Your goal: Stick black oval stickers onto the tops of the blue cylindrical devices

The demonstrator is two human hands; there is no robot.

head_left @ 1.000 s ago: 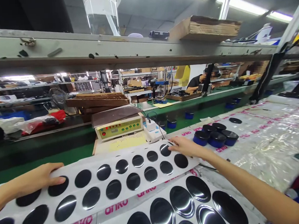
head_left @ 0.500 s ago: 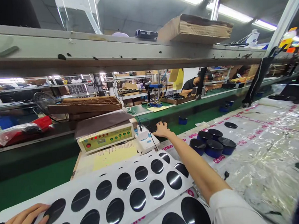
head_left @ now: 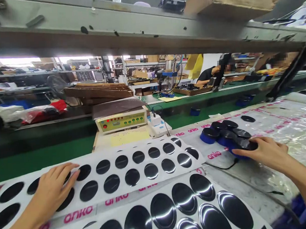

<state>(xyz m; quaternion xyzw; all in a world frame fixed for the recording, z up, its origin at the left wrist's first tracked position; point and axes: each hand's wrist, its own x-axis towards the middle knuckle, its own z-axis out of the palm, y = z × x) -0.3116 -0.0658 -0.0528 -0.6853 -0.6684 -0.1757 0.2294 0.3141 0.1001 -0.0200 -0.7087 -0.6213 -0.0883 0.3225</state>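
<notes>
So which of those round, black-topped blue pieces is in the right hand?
The black-topped blue piece nearest the camera, at the front right: the right hand holds only this one, while the others sit beyond it, untouched.

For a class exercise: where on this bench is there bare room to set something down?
Plastic covering looks bare right of the lone black disc, beyond the right hand; a smaller patch separates the white power strip from the blue-black pots. Crowded: that pot cluster, and left and front under disc sheets.
</notes>
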